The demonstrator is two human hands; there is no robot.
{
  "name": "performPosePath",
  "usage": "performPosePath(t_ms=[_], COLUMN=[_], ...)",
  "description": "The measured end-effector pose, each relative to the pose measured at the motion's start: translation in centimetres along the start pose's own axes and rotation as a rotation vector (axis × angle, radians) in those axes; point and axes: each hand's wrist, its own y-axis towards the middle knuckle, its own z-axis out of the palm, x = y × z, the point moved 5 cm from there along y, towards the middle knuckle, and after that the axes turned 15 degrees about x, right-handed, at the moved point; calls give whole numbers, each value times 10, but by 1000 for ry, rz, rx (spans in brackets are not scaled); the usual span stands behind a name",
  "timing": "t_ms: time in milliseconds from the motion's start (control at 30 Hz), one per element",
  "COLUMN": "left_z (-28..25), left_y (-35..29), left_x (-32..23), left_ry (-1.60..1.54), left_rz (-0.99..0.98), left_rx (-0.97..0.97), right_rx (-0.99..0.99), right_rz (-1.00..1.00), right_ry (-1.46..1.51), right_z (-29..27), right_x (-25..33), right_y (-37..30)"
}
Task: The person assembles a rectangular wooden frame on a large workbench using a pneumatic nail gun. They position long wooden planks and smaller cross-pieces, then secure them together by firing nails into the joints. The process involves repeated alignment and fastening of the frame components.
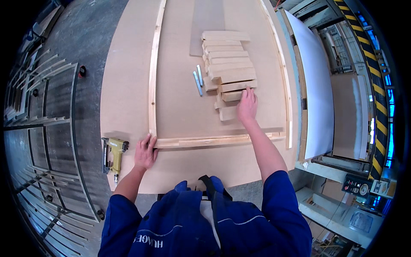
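Wooden blocks (pixel 232 76) lie on a tan board (pixel 128 85) above grey floor (pixel 92 55), left fingers (pixel 147 140) apart, right fingers (pixel 248 93) on one, grip unclear.

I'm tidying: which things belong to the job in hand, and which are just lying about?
Probably the job:
pale wooden frame, left hand at one corner
pale wooden blocks, right hand touching one
thin silver metal strips
yellow-green pistol-shaped tool

Seemingly lying about:
dark metal rack
white flat panel

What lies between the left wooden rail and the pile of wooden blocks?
In the head view, two slim silvery strips lie there on the brown board, closer to the blocks; part of a flat greyish band shows farther up.
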Motion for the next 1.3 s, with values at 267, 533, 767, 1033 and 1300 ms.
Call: performPosePath(t_ms=[267,533,767,1033,1300], left_z=[0,0,1,-2,-10], left_y=[-1,-1,0,-5,-2], left_x=[-1,-1,-1,0,-1], left_ry=[-36,-20,5,-18,-60], left_rz=[-3,-18,-35,-99,-124], left_rx=[25,21,42,83,80], right_rx=[107,181,533,766,612], right_rz=[-179,-476,-461,-460,-333], right_ry=[723,1216,1095,762,263], right_z=[-67,-133,-104,37,27], right_x=[27,105,128,178,161], right_y=[-33,-62,-61,-61,-82])
